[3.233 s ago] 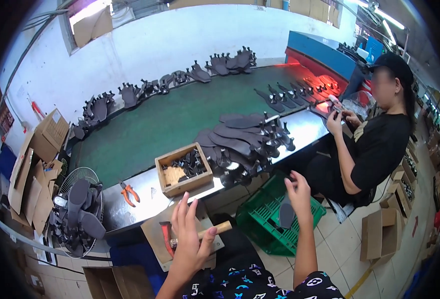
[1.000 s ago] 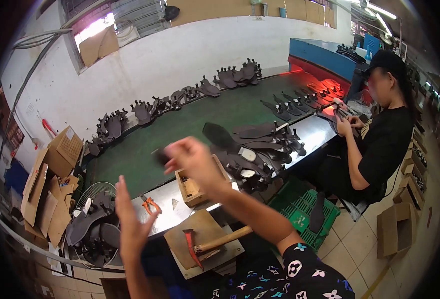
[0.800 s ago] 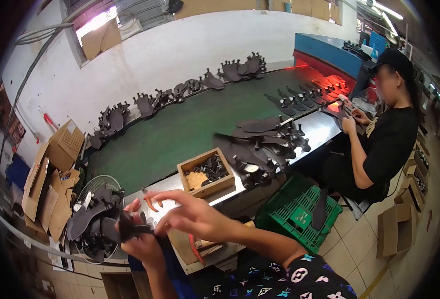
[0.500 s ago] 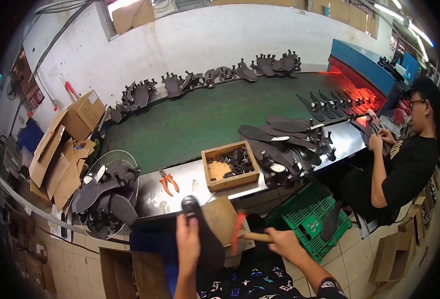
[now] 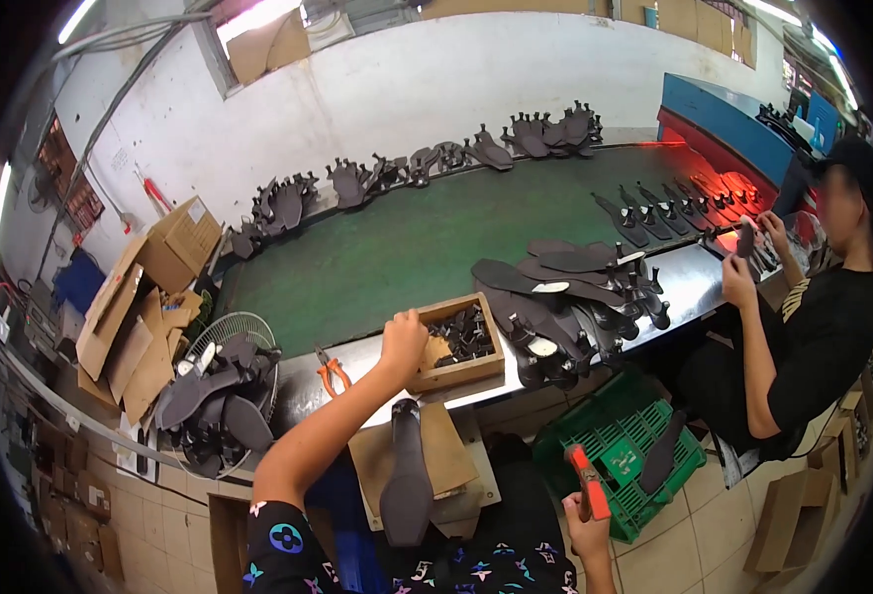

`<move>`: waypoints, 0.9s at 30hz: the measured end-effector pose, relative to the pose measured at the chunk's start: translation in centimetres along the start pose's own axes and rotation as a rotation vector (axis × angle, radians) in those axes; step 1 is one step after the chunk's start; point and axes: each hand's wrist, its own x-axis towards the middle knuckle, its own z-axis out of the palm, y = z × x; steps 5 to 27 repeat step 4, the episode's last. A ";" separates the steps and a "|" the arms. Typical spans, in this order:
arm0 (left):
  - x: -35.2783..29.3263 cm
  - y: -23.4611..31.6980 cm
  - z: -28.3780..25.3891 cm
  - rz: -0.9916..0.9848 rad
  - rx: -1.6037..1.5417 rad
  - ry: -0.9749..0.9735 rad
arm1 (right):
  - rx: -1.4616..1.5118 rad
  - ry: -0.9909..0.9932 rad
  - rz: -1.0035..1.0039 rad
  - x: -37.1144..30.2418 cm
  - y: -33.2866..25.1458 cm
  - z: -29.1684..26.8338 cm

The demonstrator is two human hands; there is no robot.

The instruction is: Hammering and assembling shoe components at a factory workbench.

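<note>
My left hand is over the left side of a wooden box of small black parts. Its fingers are curled closed, and whatever may be in them is hidden. Low on the right, my right hand grips a hammer with a red head. Before me, a dark shoe sole lies lengthwise on a tan board at my lap, its narrow end pointing away. Orange-handled pliers rest on the metal ledge left of the box.
A green conveyor belt runs behind the ledge. Soles with heels pile up right of the box; others fill a wire basket at left. A green crate stands on the floor near a co-worker handling a dark piece.
My left hand has let go of the sole and moved up to the wooden box. The sole now lies on the board. My right hand has lowered, taking the hammer away from the board.
</note>
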 end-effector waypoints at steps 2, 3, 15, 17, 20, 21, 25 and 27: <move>1.3 0.6 -0.3 0.070 0.197 -0.095 | 0.000 -0.030 -0.081 0.5 -1.0 0.0; 1.8 0.5 -0.5 0.093 0.227 -0.200 | -0.047 -0.102 -0.125 0.9 -1.6 0.0; 2.4 0.9 -0.9 0.119 0.253 -0.307 | -0.099 -0.169 -0.166 1.2 -2.3 -0.3; 2.4 0.9 -0.9 0.119 0.253 -0.307 | -0.099 -0.169 -0.166 1.2 -2.3 -0.3; 2.4 0.9 -0.9 0.119 0.253 -0.307 | -0.099 -0.169 -0.166 1.2 -2.3 -0.3; 2.4 0.9 -0.9 0.119 0.253 -0.307 | -0.099 -0.169 -0.166 1.2 -2.3 -0.3; 2.4 0.9 -0.9 0.119 0.253 -0.307 | -0.099 -0.169 -0.166 1.2 -2.3 -0.3; 2.4 0.9 -0.9 0.119 0.253 -0.307 | -0.099 -0.169 -0.166 1.2 -2.3 -0.3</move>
